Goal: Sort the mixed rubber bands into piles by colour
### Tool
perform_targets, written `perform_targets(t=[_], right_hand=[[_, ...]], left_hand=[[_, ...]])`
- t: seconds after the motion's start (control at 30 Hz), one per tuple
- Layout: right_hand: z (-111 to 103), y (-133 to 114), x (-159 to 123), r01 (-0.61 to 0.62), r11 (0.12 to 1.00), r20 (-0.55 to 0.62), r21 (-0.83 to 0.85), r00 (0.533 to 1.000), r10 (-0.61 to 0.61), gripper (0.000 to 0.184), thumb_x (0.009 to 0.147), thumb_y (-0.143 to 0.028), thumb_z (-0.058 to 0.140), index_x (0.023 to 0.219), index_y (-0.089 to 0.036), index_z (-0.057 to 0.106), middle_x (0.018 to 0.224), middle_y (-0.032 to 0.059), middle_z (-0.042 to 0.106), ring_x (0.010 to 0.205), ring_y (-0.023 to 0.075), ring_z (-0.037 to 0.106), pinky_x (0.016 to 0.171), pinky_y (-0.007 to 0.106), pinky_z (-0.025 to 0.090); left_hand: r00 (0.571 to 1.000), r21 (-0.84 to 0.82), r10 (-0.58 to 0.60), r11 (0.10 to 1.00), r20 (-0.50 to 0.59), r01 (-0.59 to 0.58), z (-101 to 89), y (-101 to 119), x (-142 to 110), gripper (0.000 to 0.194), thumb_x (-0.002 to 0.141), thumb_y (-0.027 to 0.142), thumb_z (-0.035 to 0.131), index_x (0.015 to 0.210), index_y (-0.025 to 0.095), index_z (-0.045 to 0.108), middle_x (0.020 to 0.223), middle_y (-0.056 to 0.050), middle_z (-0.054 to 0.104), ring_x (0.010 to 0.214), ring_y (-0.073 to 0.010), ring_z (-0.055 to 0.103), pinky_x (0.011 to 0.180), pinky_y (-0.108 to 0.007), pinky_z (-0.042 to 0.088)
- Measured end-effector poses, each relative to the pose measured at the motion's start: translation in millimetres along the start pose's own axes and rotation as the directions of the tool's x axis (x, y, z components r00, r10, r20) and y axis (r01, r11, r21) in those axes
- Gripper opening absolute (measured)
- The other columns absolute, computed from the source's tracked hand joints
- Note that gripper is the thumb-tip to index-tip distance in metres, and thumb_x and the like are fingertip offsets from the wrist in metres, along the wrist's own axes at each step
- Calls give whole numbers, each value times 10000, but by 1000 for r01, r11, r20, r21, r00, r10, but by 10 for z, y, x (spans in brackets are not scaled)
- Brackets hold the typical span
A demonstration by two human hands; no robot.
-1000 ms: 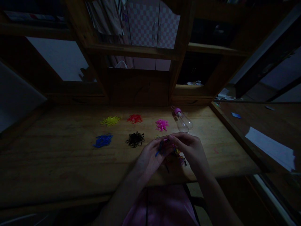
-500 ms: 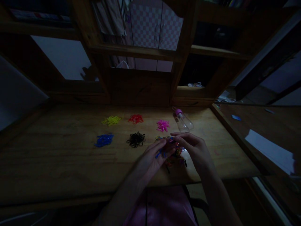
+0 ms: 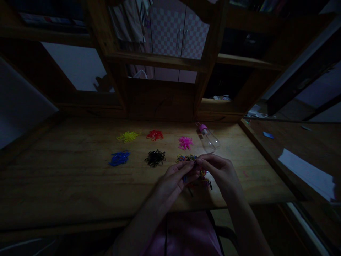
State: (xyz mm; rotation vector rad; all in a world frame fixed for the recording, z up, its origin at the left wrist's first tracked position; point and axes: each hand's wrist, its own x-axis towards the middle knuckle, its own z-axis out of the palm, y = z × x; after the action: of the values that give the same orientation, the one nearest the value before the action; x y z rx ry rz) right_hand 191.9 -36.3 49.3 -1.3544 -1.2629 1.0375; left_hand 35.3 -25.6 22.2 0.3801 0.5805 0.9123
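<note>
My left hand (image 3: 179, 177) is closed over rubber bands, with a bit of blue (image 3: 184, 179) showing between its fingers. Its thumb and fingertip meet the fingertips of my right hand (image 3: 217, 169), which pinches at something small and dark that I cannot make out. Below both hands lies a mixed pile of coloured rubber bands (image 3: 186, 157), partly hidden by the fingers. Sorted heaps lie to the left and beyond: black rubber bands (image 3: 155, 158), blue rubber bands (image 3: 119, 158), yellow rubber bands (image 3: 128, 136), red rubber bands (image 3: 155, 135) and pink rubber bands (image 3: 185, 143).
A clear bottle with a pink cap (image 3: 209, 138) lies on the wooden desk (image 3: 87, 170) behind my right hand. Wooden shelving (image 3: 160, 101) rises along the back. On a lower surface at right are white paper (image 3: 306, 174) and a blue card (image 3: 268, 135).
My hands have come closer, and their fingertips now meet over the mixed pile. Less blue shows in my left hand. The view has shifted slightly; the sorted heaps look unchanged.
</note>
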Motion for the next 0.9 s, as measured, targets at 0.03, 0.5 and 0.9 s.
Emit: perform_targets(t=[0.03, 0.5, 0.9], right_hand=[[-5, 9, -5, 2, 1000, -2, -1, 1000, -2, 139, 788, -339, 748, 823, -205, 755, 819, 29, 739, 779, 177, 674, 725, 286, 530], [-140, -52, -31, -20, 995, 150, -95, 988, 35, 243, 834, -366, 694, 1023, -226, 755, 948, 52, 758, 773, 182, 686, 649, 276, 546], [-23, -54, -197, 194, 941, 86, -278, 980, -177, 170, 845, -334, 681, 964, -245, 763, 927, 54, 748, 813, 216, 705, 707, 319, 583]], left_hand=[[1000, 2, 2, 1000, -4, -2, -3, -4, -1, 132, 775, 135, 753, 897, 87, 752, 877, -79, 736, 773, -127, 692, 734, -201, 578], [997, 49, 36, 998, -65, -33, -58, -13, -32, 200, 754, 106, 773, 951, 86, 745, 971, -102, 748, 809, -124, 699, 792, -205, 581], [970, 135, 163, 981, -183, -139, 13, -53, -31, 248, 637, 163, 864, 837, 112, 727, 834, -61, 751, 751, -125, 700, 726, -191, 546]])
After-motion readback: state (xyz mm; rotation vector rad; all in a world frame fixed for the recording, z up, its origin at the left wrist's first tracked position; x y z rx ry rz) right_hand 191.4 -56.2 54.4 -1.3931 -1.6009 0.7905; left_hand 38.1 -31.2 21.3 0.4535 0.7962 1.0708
